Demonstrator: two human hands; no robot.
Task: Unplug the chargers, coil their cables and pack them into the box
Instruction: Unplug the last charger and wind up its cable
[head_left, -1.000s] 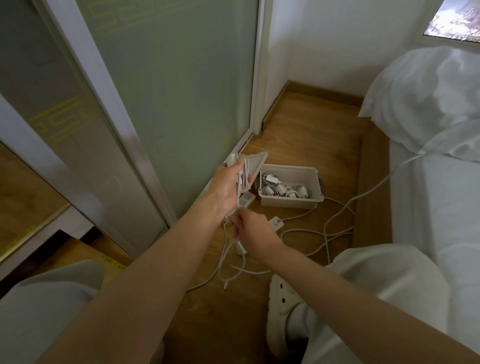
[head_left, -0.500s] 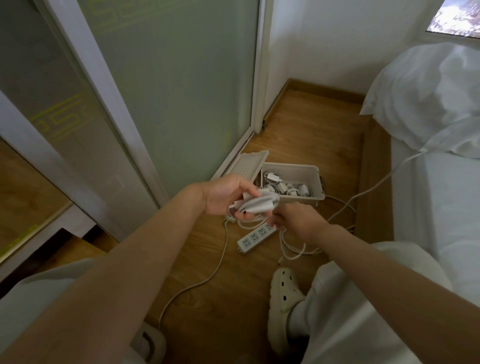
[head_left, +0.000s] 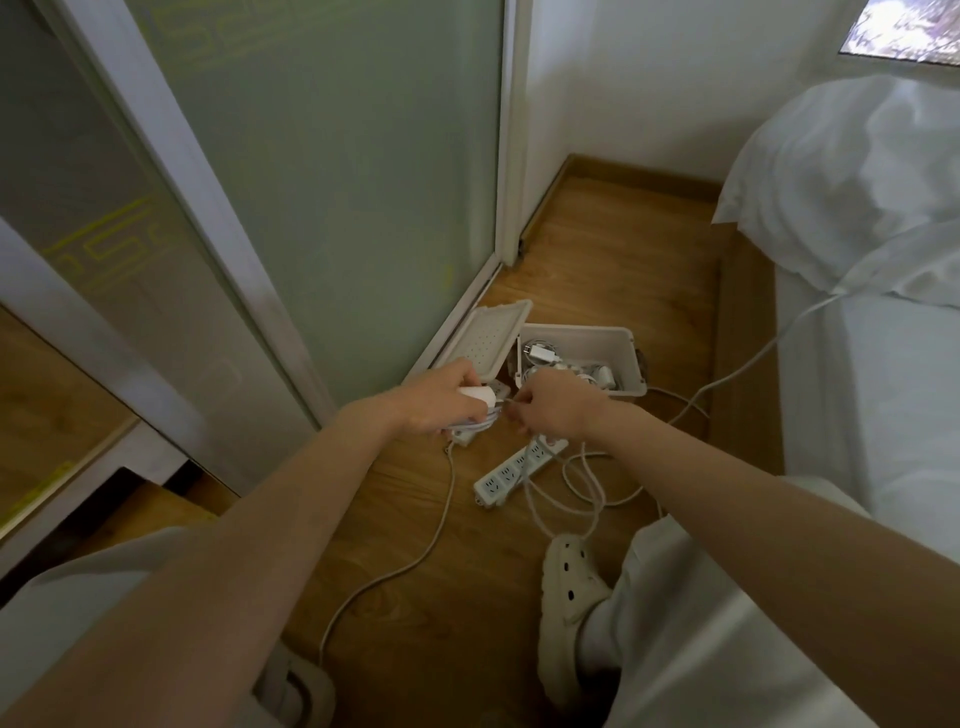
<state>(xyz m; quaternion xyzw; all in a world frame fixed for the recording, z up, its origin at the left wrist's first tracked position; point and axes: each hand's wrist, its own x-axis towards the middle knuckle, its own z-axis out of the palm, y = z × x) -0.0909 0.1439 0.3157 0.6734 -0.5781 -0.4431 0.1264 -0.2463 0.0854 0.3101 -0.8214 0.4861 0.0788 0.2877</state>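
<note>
The left hand (head_left: 441, 402) grips a small white plastic charger brick (head_left: 480, 396), its thin white cable (head_left: 475, 425) coiled beneath; the right hand (head_left: 553, 410) pinches the cable's free end alongside; the open white plastic box (head_left: 629, 364) lies just beyond, nearer the right hand.

Legible text, labels, brands, numbers: we find none.
- Charger (head_left: 475, 397), white casing: any marking is too small for us to read.
- Power strip (head_left: 511, 467): we make out socket faces only, no lettering.
- Box (head_left: 626, 358): sides plain so far as we can tell.
- Glass door (head_left: 109, 244): yellow angular key pattern, which we read as ornament, not letters.
</note>
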